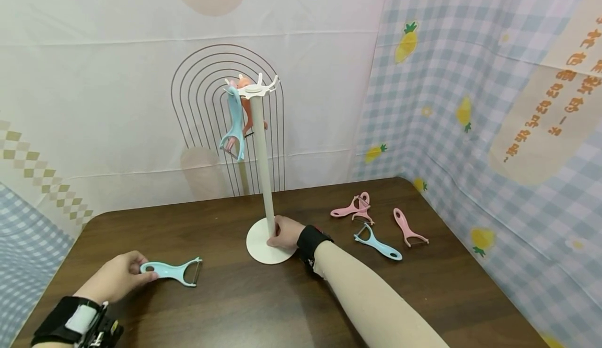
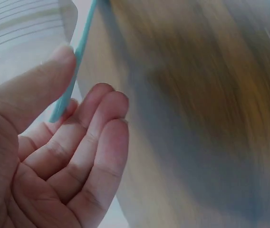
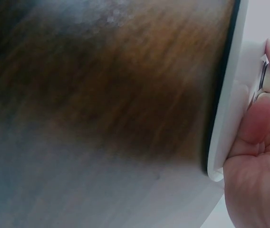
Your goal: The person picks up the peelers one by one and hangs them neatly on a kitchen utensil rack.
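Observation:
My left hand (image 1: 123,275) pinches the handle end of a light blue peeler (image 1: 171,270) between thumb and index finger, its blade pointing right. In the left wrist view the peeler (image 2: 80,52) appears edge-on, the other fingers loosely bent below it. At the table's middle, my right hand (image 1: 287,233) grips the foot of the pole of a white stand (image 1: 262,165). Its round base (image 3: 227,109) lies beside the fingers in the right wrist view. From hooks on the stand's left hang a blue peeler (image 1: 233,120) and an orange one (image 1: 247,110), with something pink partly hidden behind.
Right of the stand, two pink peelers (image 1: 345,211) overlap on the brown table (image 1: 226,316). Near them lie a blue peeler (image 1: 380,243) and another pink peeler (image 1: 408,228). Printed cloth (image 1: 320,102) hangs behind the table, and checked cloth (image 1: 437,144) along its right.

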Demonstrator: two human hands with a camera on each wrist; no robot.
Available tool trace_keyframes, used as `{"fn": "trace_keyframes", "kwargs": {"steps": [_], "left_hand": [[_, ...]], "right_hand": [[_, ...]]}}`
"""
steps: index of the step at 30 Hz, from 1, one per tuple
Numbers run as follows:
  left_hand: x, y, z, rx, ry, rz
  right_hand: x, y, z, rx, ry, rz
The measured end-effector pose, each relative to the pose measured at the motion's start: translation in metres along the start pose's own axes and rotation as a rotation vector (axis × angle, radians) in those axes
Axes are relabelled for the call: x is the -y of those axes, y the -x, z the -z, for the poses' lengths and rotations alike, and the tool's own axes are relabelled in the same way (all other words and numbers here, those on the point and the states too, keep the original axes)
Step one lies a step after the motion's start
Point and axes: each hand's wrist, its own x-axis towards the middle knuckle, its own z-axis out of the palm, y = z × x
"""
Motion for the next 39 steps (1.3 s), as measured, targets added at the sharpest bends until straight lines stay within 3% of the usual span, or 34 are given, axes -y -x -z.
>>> {"fn": "trace_keyframes", "kwargs": {"steps": [5, 10, 24, 29, 39], "left_hand": [[-0.008, 0.001, -0.002, -0.039, 0.129, -0.025], [-0.02, -0.001, -0.001, -0.083, 0.183, -0.051], [-0.064, -0.014, 0.017, -0.261, 0.045, -0.17], [-0.092, -0.02, 0.037, -0.334, 0.024, -0.236], [-0.164, -0.023, 0.081, -0.453, 0.078, -0.365]], "right_hand": [[0.001, 0.001, 0.0, -0.002, 0.001, -0.007], [0.0, 0.001, 0.0, -0.005, 0.004, -0.012], [-0.003, -0.002, -0.002, -0.004, -0.002, -0.003], [-0.004, -0.002, -0.002, -0.002, -0.014, -0.003], [0.0, 0.001, -0.001, -0.001, -0.008, -0.01]]}}
